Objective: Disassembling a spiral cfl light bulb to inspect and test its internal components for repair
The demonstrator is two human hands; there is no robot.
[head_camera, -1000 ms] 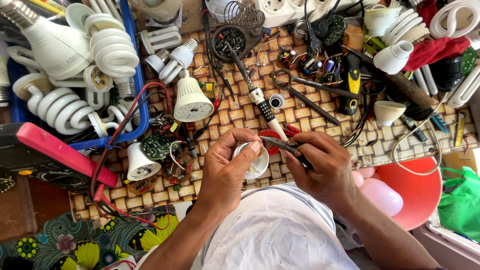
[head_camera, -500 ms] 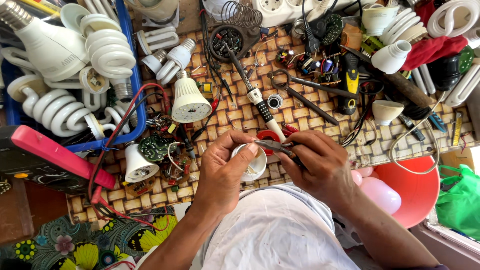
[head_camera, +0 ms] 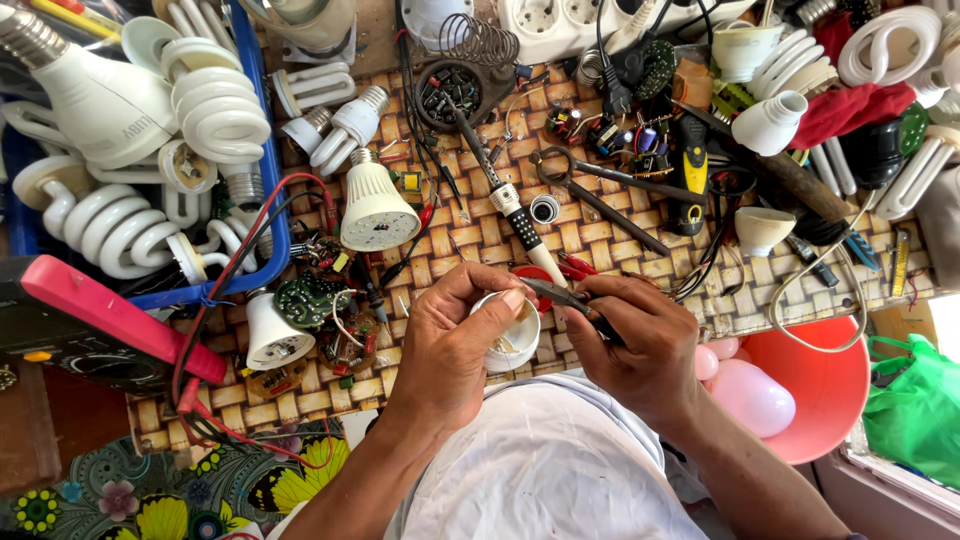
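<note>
My left hand (head_camera: 455,345) grips a small white lamp housing (head_camera: 512,340) just above my lap, its open side turned toward the right. My right hand (head_camera: 640,345) holds a dark pair of pliers (head_camera: 562,296) whose tip touches the rim of the housing. Both hands sit close together at the near edge of a woven mat (head_camera: 600,235). A soldering iron (head_camera: 505,195) lies on the mat just beyond my hands. A red lid (head_camera: 536,274) shows behind the pliers.
A blue tray (head_camera: 272,215) of spiral lamps fills the left. White LED lamps (head_camera: 375,205) and circuit boards (head_camera: 310,300) lie left of my hands. Scissors (head_camera: 600,195), a power strip (head_camera: 560,20), a red-handled tool (head_camera: 115,315), an orange bucket (head_camera: 835,385) and a green bag (head_camera: 915,415) surround the mat.
The pliers tip has come closer to the lamp housing and my fingers have shifted slightly on it. Everything on the mat stays where it was.
</note>
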